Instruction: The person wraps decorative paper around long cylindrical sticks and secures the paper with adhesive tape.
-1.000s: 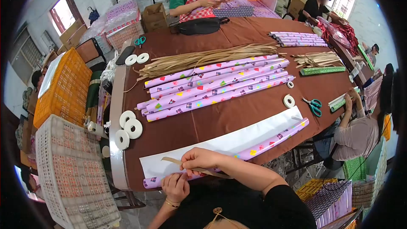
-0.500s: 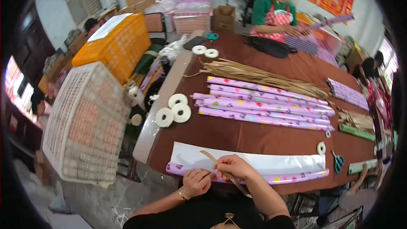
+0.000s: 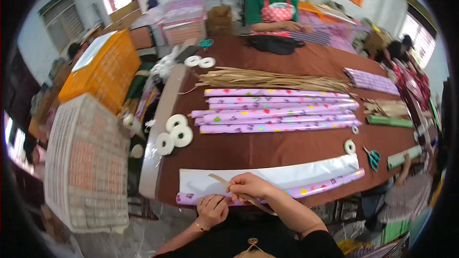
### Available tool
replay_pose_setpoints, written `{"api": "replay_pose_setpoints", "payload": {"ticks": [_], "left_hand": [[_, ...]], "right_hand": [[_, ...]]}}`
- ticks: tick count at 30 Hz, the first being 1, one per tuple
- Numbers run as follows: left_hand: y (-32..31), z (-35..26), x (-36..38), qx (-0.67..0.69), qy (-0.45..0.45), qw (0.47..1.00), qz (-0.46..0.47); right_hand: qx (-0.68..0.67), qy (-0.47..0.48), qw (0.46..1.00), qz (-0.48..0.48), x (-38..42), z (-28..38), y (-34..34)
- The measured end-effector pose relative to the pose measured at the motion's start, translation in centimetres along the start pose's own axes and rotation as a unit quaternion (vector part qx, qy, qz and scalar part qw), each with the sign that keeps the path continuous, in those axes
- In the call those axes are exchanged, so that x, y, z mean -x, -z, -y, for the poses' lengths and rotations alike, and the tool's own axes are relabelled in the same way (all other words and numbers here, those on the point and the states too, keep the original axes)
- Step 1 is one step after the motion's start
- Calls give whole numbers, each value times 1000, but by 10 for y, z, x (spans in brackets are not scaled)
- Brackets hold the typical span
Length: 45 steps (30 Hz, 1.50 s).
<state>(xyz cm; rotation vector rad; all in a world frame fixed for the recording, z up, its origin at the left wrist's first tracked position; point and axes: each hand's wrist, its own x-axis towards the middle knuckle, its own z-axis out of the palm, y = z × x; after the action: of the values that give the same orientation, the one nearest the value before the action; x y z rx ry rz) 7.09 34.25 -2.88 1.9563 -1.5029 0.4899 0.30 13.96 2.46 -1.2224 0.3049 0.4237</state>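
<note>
A printed purple sheet (image 3: pixel 330 182) lies at the table's near edge, its front side partly rolled and its white underside (image 3: pixel 296 174) facing up. In my right hand (image 3: pixel 249 185), closed just above the sheet, is a narrow brown paper strip (image 3: pixel 218 178); one end points up and left, the other hangs under my forearm. My left hand (image 3: pixel 213 210) is beside it at the rolled edge, fingers curled and pressed together; what they pinch is hidden.
Purple rolls (image 3: pixel 277 113) and brown strips (image 3: pixel 277 80) lie across the brown table. White tape rolls (image 3: pixel 180 135) sit at left, with scissors (image 3: pixel 372 158) at right. Crates (image 3: pixel 86 162) stand beyond the left edge. A co-worker (image 3: pixel 275 12) is at the far side.
My view has turned, so the table appears farther left. My hands stay close together at the sheet, the right still holding the strip. The co-worker's hands have lowered toward the table.
</note>
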Motion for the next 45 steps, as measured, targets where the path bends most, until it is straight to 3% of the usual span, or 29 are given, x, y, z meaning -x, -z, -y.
{"api": "replay_pose_setpoints", "payload": {"ticks": [2, 8, 10, 13, 15, 16, 17, 18, 20, 21, 23, 26, 33, 38, 39, 45], "left_hand": [[3, -2, -2, -8, 14, 1000, -11], [15, -1, -7, 31, 28, 999, -11], [20, 4, -10, 127, 12, 989, -69], [65, 19, -50, 142, 12, 987, -74], [102, 25, -99, 160, 12, 974, -163], [126, 33, -127, 184, -40, 975, -122], [142, 20, -146, 398, 61, 910, -99], [158, 7, -165, 591, 163, 780, -124], [179, 18, -205, 684, 106, 718, -72], [176, 28, -221, 684, 106, 718, -74], [160, 42, -245, 743, 98, 659, -55], [142, 42, -259, 772, 155, 614, -54], [117, 43, -252, 782, 179, 596, -39], [120, 46, -246, 774, 199, 598, -51], [114, 51, -244, 781, 174, 598, -51], [119, 57, -227, 778, 183, 599, -52]], "right_hand": [[39, -31, 999, 5, -2, 5, -1], [-5, -19, 1000, 4, -7, -6, 4], [-24, 4, 1000, 1, -6, -6, 6], [-36, -8, 999, -6, -7, -6, 5], [-36, -13, 999, -10, -5, -3, 3], [-39, -18, 999, -18, -4, -2, 2], [-31, -13, 999, -19, -5, -3, 3], [-29, -14, 999, -17, -6, -4, 3], [-22, -1, 1000, -21, -7, -8, 5], [-32, 3, 999, -16, -7, -8, 5], [-29, 5, 999, -17, -7, -9, 5], [-35, 7, 999, -16, -5, -8, 6], [-25, 14, 999, -17, -5, -8, 5], [43, 0, 997, -70, -8, -8, 4], [54, -7, 997, -48, -9, -10, 4], [4, 43, 997, -60, -10, -12, 3]]}}
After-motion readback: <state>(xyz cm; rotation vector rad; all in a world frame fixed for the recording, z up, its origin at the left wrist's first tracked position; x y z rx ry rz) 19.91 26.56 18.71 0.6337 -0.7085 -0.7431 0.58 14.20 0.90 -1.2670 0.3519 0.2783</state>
